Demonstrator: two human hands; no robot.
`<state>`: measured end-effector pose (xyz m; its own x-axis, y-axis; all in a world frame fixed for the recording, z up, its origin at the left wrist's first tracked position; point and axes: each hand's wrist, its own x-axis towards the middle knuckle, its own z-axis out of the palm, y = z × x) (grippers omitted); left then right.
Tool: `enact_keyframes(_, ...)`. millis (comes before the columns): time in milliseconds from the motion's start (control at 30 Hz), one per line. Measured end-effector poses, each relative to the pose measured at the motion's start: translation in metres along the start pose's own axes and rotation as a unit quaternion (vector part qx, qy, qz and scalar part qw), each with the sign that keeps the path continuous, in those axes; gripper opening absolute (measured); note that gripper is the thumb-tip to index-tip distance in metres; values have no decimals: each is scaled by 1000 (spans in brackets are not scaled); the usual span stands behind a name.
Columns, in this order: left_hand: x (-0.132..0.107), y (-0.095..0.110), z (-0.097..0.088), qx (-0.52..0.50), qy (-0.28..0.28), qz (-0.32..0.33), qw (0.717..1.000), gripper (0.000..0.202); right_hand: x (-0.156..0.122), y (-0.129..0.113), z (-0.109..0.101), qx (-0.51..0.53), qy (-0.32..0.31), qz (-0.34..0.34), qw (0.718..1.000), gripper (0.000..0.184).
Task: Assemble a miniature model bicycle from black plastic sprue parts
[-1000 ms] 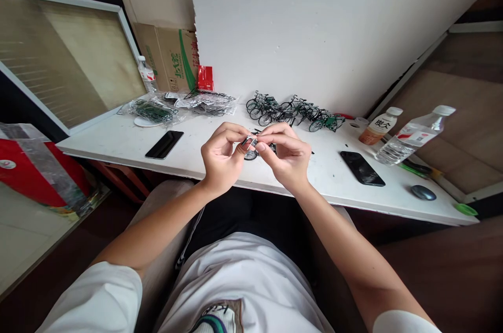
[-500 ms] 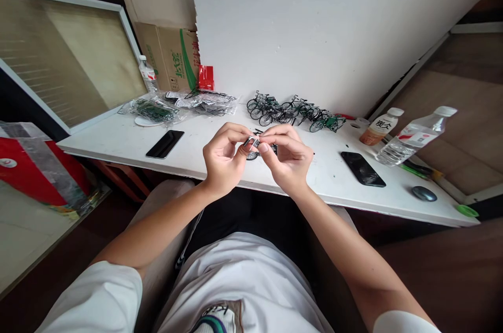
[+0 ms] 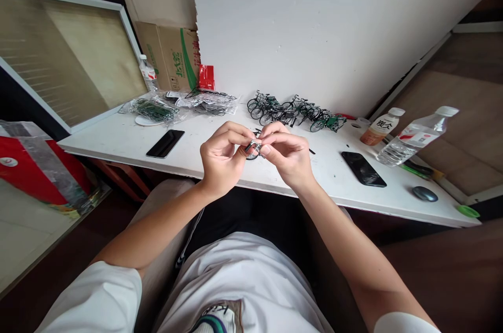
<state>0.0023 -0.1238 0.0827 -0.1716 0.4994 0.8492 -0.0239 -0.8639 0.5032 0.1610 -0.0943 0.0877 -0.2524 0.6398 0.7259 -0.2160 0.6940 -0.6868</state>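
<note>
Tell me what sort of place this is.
Probably a makeshift indoor workspace: small model bikes clustered on a white table, with bagged parts lying to their left.

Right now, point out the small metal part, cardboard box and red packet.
Small metal part (image 3: pixel 256 147): head view, its silvery middle.
Cardboard box (image 3: pixel 171 55): head view, its printed front face.
Red packet (image 3: pixel 206 77): head view, its front.

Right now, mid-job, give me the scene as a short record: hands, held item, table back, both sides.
Left hand: pinching a small silvery part
Right hand: fingers at the same part
Part detail: mostly hidden by fingers
Table back: cluster of model bicycles
Left side: plastic-wrapped bundles, phone
Right side: second phone, clear bottle, brown-and-white bottle
</note>
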Motion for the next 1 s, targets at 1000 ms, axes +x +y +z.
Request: enact_keyframes(1000, 1, 9, -1, 97, -44, 37, 994, 19, 4, 2, -13, -18, 52, -21, 998, 20)
